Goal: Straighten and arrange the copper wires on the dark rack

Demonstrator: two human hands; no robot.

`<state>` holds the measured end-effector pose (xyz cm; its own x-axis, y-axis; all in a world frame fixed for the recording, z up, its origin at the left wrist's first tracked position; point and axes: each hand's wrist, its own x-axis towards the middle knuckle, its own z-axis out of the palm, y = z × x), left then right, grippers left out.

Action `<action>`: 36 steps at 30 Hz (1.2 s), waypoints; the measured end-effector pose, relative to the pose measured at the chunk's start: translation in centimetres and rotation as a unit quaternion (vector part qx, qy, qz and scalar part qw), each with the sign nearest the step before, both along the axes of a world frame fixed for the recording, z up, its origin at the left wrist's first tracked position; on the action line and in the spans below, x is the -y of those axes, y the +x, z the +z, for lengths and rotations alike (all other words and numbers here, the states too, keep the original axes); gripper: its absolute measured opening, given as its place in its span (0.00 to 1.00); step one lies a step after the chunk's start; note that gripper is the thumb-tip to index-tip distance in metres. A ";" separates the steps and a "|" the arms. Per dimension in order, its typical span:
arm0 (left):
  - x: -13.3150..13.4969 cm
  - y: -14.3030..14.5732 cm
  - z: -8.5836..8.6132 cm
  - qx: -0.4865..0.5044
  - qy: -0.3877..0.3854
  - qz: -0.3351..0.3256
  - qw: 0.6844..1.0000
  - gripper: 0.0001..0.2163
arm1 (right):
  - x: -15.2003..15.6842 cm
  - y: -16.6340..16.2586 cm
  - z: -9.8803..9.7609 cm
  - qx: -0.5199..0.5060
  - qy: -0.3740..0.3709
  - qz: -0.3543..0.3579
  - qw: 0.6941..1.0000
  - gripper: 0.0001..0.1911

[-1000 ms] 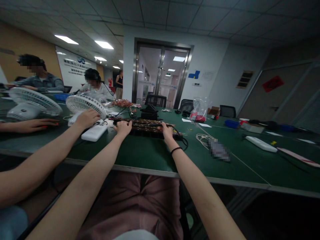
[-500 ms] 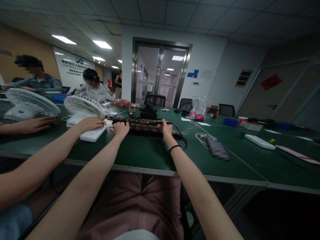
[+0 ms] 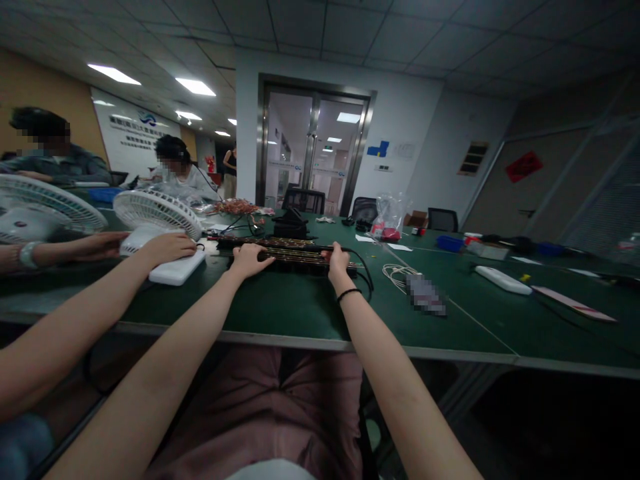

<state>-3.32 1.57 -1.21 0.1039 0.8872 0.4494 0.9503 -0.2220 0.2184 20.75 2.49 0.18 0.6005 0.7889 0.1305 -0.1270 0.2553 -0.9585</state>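
A row of thin coloured wires (image 3: 300,255) lies sideways across a long black holder on the green table. My left hand (image 3: 249,260) rests on the left part of the row, its thumb stretched out to the right and apart from the fingers. At the right end, my right hand (image 3: 338,260) is closed around a slim black tool with a cord; its fingers hide most of the tool. From this hand a black cord (image 3: 369,273) curves rightward and down onto the table. Behind the wires stands a black object (image 3: 291,223).
A co-worker's hand (image 3: 170,248) rests by a white box (image 3: 179,268), near a white fan (image 3: 157,213). Another person's braceleted hand (image 3: 103,245) is farther left. On the right lie a coiled pale cable (image 3: 397,273), a blurred-out phone-like object (image 3: 425,294) and a white bar (image 3: 503,280).
My left hand has shifted slightly rightward along the wires, and its thumb has spread away from the fingers. My right hand stays at the right end. The braceleted hand has moved toward the fan.
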 end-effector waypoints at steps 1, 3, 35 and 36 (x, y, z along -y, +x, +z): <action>-0.1 0.0 -0.1 -0.007 -0.002 -0.006 1.000 0.24 | 0.1 -0.1 0.0 -0.003 0.000 0.006 1.000 0.12; -0.3 -0.1 -0.3 -0.017 -0.002 -0.011 1.000 0.25 | 0.2 -0.2 0.1 -0.005 0.000 0.020 1.000 0.12; -0.8 -0.4 -0.5 -0.035 -0.017 -0.027 0.999 0.24 | 1.5 -0.6 0.7 -0.055 -0.048 0.067 0.995 0.07; -0.7 -0.4 -0.4 -0.035 -0.017 -0.027 0.999 0.24 | 1.5 -0.6 0.7 -0.058 -0.048 0.069 0.995 0.07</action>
